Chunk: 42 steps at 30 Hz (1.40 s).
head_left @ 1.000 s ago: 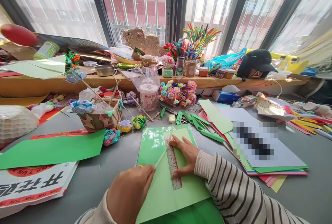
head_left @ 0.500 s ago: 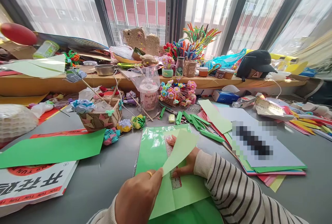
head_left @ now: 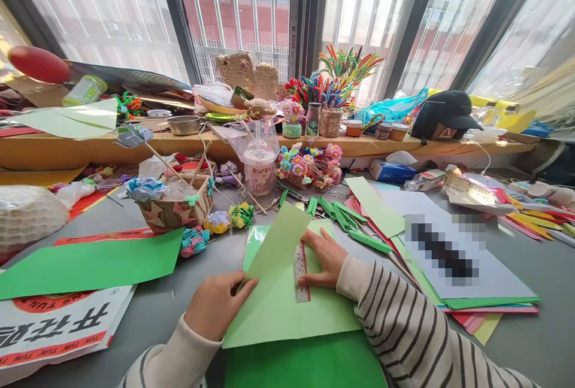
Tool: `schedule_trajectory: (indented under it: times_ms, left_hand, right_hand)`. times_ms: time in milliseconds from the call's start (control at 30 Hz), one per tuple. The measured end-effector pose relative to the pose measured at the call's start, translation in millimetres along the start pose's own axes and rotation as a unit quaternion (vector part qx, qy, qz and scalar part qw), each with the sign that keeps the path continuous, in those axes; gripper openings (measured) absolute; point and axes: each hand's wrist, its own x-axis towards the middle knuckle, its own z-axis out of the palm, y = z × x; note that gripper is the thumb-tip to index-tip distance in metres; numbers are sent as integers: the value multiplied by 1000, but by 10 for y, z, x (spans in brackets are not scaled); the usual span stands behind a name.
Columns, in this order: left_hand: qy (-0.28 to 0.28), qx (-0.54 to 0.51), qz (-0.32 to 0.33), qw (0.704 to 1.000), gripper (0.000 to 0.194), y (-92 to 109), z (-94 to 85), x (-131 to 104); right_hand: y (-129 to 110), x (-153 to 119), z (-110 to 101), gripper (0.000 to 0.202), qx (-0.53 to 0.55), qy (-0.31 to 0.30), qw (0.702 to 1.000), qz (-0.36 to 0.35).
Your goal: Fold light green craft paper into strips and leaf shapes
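Note:
My left hand (head_left: 222,303) pinches the left edge of a light green paper sheet (head_left: 269,310) between thumb and fingers. The sheet's upper left part stands raised in a slanted flap. My right hand (head_left: 326,259) has its thumb and fingers spread, pressing a clear ruler (head_left: 301,271) with a red edge onto the same sheet. The ruler lies lengthwise away from me, its far end partly hidden by the flap and my fingers. Under the sheet is a darker green sheet (head_left: 305,364) in a glossy sleeve.
Folded green strips (head_left: 344,214) lie beyond the sheet. At the right is a paper stack (head_left: 485,256). A basket (head_left: 175,211) with paper flowers, a cup (head_left: 259,172) and beaded flowers (head_left: 309,163) stand behind. Green paper (head_left: 90,265) lies over a printed bag (head_left: 58,331) at the left.
My left hand has moved left and away from me with the sheet's edge, opening the flap leftward. The ruler has shifted slightly away, with my right hand still on it.

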Motion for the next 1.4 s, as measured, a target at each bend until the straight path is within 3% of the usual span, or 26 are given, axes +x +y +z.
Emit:
schedule_trajectory:
  times_ms: [167, 433, 667, 833, 1100, 1200, 1400]
  left_hand:
    - [16, -23, -24, 999, 42, -103, 127, 59]
    - [10, -47, -35, 998, 39, -107, 153, 53]
    - [33, -48, -24, 998, 41, -161, 224, 60]
    - [58, -44, -30, 997, 44, -105, 164, 33]
    - [-16, 35, -29, 999, 37, 103, 14, -166]
    - [45, 67, -15, 997, 31, 157, 34, -223]
    - [170, 121, 87, 974, 28, 240, 111, -278]
  right_hand:
    - [-16, -87, 13, 103, -9, -13, 1000, -10]
    - [-250, -426, 133, 101, -10, -41, 999, 0]
    - [-301, -455, 156, 100, 8, -40, 999, 1]
    - [-302, -465, 172, 97, 11, -30, 999, 0]
    - [-299, -467, 180, 92, 10, -20, 1000, -4]
    - [-296, -465, 177, 95, 9, -26, 1000, -3]
    - [-292, -463, 180, 96, 15, -20, 1000, 0]
